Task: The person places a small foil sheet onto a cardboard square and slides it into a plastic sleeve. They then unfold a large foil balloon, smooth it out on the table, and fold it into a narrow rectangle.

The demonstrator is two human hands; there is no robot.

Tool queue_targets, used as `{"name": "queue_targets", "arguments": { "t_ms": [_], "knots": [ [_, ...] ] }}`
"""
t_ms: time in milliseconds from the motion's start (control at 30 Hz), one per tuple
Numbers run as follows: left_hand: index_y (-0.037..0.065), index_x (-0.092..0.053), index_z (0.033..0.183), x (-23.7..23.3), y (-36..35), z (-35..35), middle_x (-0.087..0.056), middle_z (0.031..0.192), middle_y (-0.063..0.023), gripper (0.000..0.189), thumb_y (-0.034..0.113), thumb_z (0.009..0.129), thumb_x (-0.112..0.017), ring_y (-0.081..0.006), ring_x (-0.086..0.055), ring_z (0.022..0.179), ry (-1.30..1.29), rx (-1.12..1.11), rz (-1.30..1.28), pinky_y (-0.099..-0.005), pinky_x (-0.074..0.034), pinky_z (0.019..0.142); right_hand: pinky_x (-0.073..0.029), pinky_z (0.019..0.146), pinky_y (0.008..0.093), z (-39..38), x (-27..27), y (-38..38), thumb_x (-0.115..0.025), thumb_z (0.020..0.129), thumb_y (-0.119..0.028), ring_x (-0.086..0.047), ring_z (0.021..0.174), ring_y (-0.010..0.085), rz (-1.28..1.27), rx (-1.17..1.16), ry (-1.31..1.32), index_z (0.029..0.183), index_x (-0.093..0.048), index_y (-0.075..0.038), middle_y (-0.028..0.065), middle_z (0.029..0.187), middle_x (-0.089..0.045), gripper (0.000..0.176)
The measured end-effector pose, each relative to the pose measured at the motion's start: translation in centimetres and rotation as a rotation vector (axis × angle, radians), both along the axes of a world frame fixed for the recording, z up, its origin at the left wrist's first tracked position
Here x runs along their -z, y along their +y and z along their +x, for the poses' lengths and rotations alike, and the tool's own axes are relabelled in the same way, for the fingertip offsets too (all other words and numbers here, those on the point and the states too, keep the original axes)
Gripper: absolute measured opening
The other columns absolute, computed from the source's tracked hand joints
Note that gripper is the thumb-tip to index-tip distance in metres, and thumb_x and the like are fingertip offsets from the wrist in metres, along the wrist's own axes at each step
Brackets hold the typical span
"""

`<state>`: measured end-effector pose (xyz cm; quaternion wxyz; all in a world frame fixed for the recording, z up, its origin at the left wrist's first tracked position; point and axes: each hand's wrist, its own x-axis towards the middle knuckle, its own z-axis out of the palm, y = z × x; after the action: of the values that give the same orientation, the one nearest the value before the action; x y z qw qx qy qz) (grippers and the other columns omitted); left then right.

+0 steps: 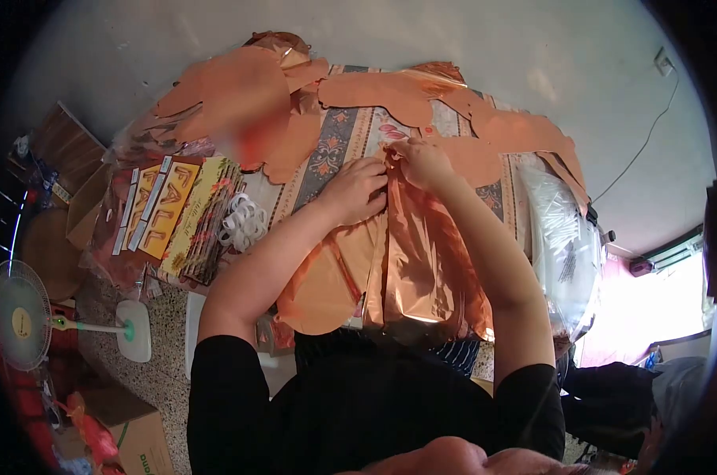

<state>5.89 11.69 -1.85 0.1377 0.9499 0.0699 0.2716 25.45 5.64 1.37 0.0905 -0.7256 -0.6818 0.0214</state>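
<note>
Foil stack (422, 261): here it is, centre of the action. Glossy rose-gold sheets, top end up on the tablecloth (336, 142), the rest draped over the near edge toward the person's lap.
Left hand (357, 190): knuckles up, fingers curled tight, pinching the stack's top edge from the left. Barely any gap between thumb and fingers, so it's a closed grip on the foil.
Right hand (424, 162): just beside the left, almost touching it. Its fingers are bent down and nipping the same top edge from the other side. Closed on the foil too, not flat and not released.
Doing it well: I'd say a light pinch right at the edge, with both hands close together as they are. That keeps the slippery layers lined up. Squeeze hard or drag, and this thin foil looks likely to crease or fan apart.
Loose foil shapes (232, 95): more rose-gold pieces spread across the far side of the table, apart from both hands.
Letter packets (165, 207): yellow-backed packs to the left, untouched.
White ribbon coil (244, 222): sits between the packets and the left forearm.
Clear plastic bag (560, 237): at the table's right end, beyond the right arm.
Fan (18, 315): on the floor at left, with a cardboard box (141, 439) nearer the camera.
</note>
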Motion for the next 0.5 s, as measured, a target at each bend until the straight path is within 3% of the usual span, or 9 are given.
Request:
{"name": "queue_targets", "arguments": {
  "t_ms": [167,267,333,367,500],
  "knots": [
    [0.005,-0.064,0.114,-0.9,-0.7,-0.2,-0.058,0.122,-0.0139,0.035,0.018,0.082,-0.063,-0.0336,-0.049,0.122,-0.001,-0.010,0.000,-0.0439,-0.039,0.103,-0.048,0.090,0.0460,0.1,-1.1,-0.6,-0.051,0.086,-0.013,-0.061,0.111,0.0306,-0.015,-0.019,-0.033,0.128,-0.057,-0.017,0.0123,0.121,-0.062,0.043],
    [0.003,-0.064,0.110,-0.7,-0.3,-0.2,-0.058,0.118,-0.0147,0.032,0.019,0.082,-0.062,-0.0344,-0.049,0.121,0.024,0.010,-0.004,-0.0440,-0.039,0.102,-0.050,0.086,0.0461,0.4,-2.6,-2.9,-0.053,0.084,-0.011,-0.063,0.103,0.0331,0.098,0.051,0.178,0.123,-0.059,-0.013,0.0144,0.115,-0.064,0.039],
    [0.003,-0.064,0.109,-1.4,0.2,-0.2,-0.058,0.117,-0.0148,0.031,0.019,0.082,-0.062,-0.0347,-0.049,0.120,0.078,0.032,-0.038,-0.0441,-0.039,0.102,-0.052,0.075,0.0402,1.7,-3.2,-5.4,-0.058,0.083,-0.006,-0.065,0.085,0.0316,0.303,-0.087,0.258,0.116,-0.061,-0.008,0.0152,0.100,-0.065,0.033],
    [0.002,-0.063,0.107,-1.4,0.1,-0.1,-0.058,0.116,-0.0149,0.030,0.019,0.082,-0.062,-0.0351,-0.049,0.120,0.127,0.058,-0.065,-0.0441,-0.039,0.101,-0.051,0.072,0.0366,1.7,-4.1,-7.1,-0.061,0.081,-0.005,-0.064,0.080,0.0279,0.327,-0.107,0.279,0.111,-0.062,-0.005,0.0140,0.094,-0.064,0.030],
    [0.000,-0.063,0.107,-0.5,0.0,-0.2,-0.057,0.119,-0.0158,0.030,0.018,0.083,-0.062,-0.0352,-0.048,0.121,0.019,0.032,-0.032,-0.0433,-0.039,0.102,-0.050,0.071,0.0353,1.6,-5.9,-14.2,-0.063,0.082,-0.008,-0.063,0.078,0.0259,0.224,0.003,0.507,0.106,-0.064,-0.004,0.0127,0.090,-0.064,0.025]
  ]
}}
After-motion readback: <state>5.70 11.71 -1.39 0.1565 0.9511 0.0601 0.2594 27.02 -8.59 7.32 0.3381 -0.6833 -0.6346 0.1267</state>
